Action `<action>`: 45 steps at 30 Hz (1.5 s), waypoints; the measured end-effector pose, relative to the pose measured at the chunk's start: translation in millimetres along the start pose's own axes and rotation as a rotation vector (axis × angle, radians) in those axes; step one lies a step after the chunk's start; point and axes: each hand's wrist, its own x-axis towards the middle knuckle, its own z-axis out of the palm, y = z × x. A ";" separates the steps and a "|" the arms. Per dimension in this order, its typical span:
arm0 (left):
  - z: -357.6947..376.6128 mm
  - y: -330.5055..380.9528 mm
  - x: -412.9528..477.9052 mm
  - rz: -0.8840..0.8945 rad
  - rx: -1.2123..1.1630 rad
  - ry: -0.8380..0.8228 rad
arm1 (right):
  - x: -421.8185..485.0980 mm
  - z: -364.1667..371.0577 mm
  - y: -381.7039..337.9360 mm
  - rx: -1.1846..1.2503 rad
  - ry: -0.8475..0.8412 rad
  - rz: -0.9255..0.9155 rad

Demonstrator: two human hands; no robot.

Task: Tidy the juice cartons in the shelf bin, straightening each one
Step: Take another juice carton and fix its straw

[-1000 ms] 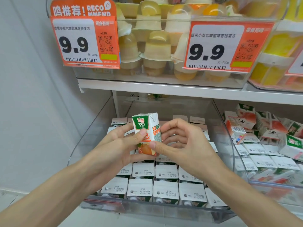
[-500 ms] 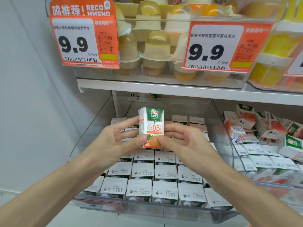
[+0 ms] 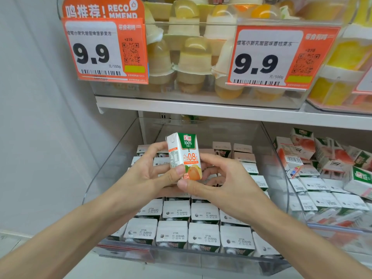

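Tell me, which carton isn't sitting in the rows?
The carton held between left hand and right hand, above the bin; the others stand packed in rows, showing only white tops.

The carton point(image 3: 184, 156) in the fingers point(image 3: 209, 158) reads "100%" on its green top, "0.8" in orange just above the fingertips, and "125mL" by the thumbs. High above the fingers, the left tag point(image 3: 94, 51) and right tag point(image 3: 267, 59) each read "9.9", "元/500g" and "+270". The sign point(image 3: 102, 9) over the left one says "RECO MMEND". Below the fingers, the carton tops point(image 3: 173, 235) carry "FC 20260426".
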 end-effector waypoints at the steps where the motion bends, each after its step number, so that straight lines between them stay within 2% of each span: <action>1: 0.2 0.1 0.1 -0.005 -0.015 -0.003 | 0.1 -0.5 0.4 0.008 0.008 0.006; 8: -3.4 -1.1 6.8 -0.006 -0.123 0.019 | 0.3 -3.4 0.2 0.064 0.105 0.060; 18: -4.6 -3.0 2.7 -0.008 0.068 -0.003 | 0.5 -4.1 -0.3 0.038 0.025 0.061; 22: -8.1 -6.2 4.5 -0.045 0.000 0.050 | -0.1 -7.8 1.1 0.131 0.021 0.060; 28: -4.8 -5.4 5.4 -0.051 -0.044 0.029 | -0.7 -6.0 -1.0 0.144 0.024 0.070; 32: -2.5 -4.5 4.6 -0.045 -0.083 -0.028 | 0.0 -2.4 1.8 0.058 0.087 0.032; 37: -5.3 -4.9 8.8 -0.041 -0.161 0.005 | 0.1 -8.1 1.1 0.130 0.142 0.038; 41: -7.2 -6.1 9.0 -0.003 -0.045 0.032 | 0.8 -10.6 0.4 0.179 0.158 0.084; 45: -7.2 -6.6 8.3 0.017 0.037 0.063 | 2.4 -10.0 0.2 0.159 0.093 0.081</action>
